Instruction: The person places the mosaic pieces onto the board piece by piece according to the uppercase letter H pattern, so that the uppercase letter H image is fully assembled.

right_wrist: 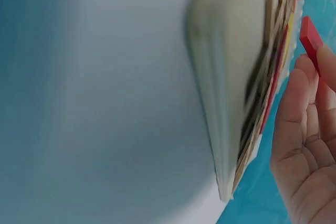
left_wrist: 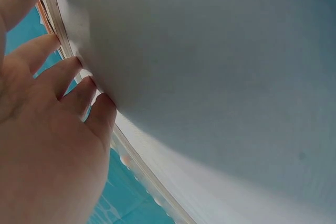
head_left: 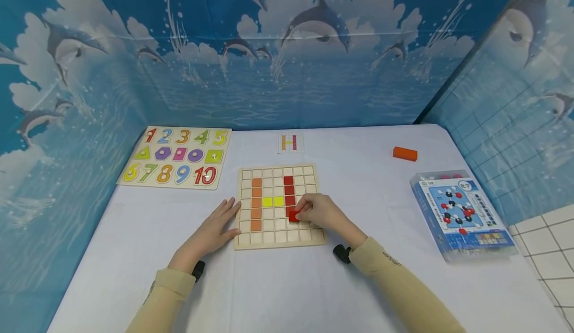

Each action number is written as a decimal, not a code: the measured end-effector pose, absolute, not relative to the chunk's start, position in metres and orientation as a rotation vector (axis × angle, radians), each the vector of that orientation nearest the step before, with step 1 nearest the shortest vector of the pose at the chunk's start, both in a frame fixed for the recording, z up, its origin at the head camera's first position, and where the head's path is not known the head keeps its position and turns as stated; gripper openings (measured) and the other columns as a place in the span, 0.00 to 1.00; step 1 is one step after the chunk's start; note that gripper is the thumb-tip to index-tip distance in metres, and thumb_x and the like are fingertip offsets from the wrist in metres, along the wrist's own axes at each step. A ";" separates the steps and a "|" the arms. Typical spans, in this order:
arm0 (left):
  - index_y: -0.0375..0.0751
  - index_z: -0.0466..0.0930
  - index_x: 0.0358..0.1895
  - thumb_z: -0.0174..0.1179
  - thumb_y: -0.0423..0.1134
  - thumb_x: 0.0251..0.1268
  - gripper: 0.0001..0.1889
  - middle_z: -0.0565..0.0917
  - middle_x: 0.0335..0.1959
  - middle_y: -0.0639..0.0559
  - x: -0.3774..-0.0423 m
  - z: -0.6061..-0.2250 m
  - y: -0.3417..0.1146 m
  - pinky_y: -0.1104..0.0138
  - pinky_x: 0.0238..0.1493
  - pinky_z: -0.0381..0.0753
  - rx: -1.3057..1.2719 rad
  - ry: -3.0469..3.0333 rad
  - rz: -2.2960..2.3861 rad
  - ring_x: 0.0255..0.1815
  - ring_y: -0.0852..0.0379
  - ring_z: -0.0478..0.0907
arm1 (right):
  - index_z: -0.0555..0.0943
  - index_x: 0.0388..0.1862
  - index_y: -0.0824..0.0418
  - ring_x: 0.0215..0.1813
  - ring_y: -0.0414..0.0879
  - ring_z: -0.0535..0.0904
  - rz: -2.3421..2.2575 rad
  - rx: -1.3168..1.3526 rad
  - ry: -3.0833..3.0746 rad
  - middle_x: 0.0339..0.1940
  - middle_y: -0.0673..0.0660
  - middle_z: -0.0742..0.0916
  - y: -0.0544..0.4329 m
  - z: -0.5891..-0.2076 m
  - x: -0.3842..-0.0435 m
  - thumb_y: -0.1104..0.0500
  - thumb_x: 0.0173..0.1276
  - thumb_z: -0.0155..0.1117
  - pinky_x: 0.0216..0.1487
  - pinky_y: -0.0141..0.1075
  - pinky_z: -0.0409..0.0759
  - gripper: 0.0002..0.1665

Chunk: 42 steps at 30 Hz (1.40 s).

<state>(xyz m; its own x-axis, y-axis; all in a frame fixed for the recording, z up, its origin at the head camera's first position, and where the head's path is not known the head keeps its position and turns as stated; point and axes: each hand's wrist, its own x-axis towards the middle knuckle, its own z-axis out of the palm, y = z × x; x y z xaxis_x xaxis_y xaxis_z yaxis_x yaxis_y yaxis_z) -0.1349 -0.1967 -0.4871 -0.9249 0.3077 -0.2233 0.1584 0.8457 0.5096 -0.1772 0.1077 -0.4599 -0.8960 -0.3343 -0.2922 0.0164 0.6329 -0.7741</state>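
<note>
My right hand (head_left: pixel 320 212) pinches a small red square tile (head_left: pixel 293 217) between thumb and fingertips, over the square wooden grid board (head_left: pixel 280 247). The tile is just below a column of red tiles (head_left: pixel 289 190) set in the grid. A column of orange tiles (head_left: pixel 256 204) lies on the left side, and two yellow tiles (head_left: pixel 267 202) bridge part of the space between the columns. In the right wrist view the held tile sits clear of the board's edge. My left hand (head_left: pixel 214 229) lies beside the board, its extended fingers (left_wrist: pixel 63 74) touching the left edge.
Behind the board lies a small pattern card (head_left: pixel 290 143). A number-and-shape puzzle (head_left: pixel 157 162) is at the back left. On the right are an orange block (head_left: pixel 405 154) and a plastic box with a molecule picture (head_left: pixel 462 213). Dolphin-print cloth (head_left: pixel 287 79) surrounds the table.
</note>
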 end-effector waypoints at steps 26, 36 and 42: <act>0.42 0.55 0.78 0.62 0.46 0.68 0.39 0.51 0.80 0.40 -0.134 -0.486 -0.198 0.41 0.77 0.52 0.359 2.725 0.726 0.81 0.38 0.43 | 0.79 0.25 0.58 0.30 0.42 0.71 -0.927 -0.447 2.622 0.27 0.51 0.78 0.089 -0.466 -0.163 0.68 0.61 0.69 0.31 0.31 0.72 0.09; 0.43 0.55 0.78 0.62 0.46 0.68 0.39 0.51 0.80 0.41 -0.129 -0.492 -0.200 0.41 0.77 0.52 0.323 2.694 0.756 0.81 0.38 0.43 | 0.82 0.32 0.59 0.31 0.41 0.75 -1.053 -0.403 2.488 0.27 0.50 0.82 0.097 -0.472 -0.160 0.63 0.62 0.70 0.32 0.30 0.75 0.04; 0.43 0.55 0.78 0.61 0.47 0.69 0.38 0.51 0.81 0.41 -0.127 -0.495 -0.201 0.41 0.77 0.50 0.317 2.661 0.787 0.81 0.38 0.42 | 0.83 0.36 0.57 0.35 0.41 0.77 -1.111 -0.373 2.459 0.31 0.48 0.84 0.113 -0.471 -0.160 0.60 0.66 0.67 0.38 0.32 0.77 0.02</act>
<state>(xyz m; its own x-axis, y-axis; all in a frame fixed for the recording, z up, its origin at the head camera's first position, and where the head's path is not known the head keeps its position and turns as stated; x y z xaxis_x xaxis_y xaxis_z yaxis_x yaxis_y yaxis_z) -0.1270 -0.2008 -0.4948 -0.9149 0.3058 -0.2634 0.1134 0.8211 0.5594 -0.1598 0.1130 -0.4708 -0.8781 -0.4020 -0.2595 -0.0711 0.6458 -0.7602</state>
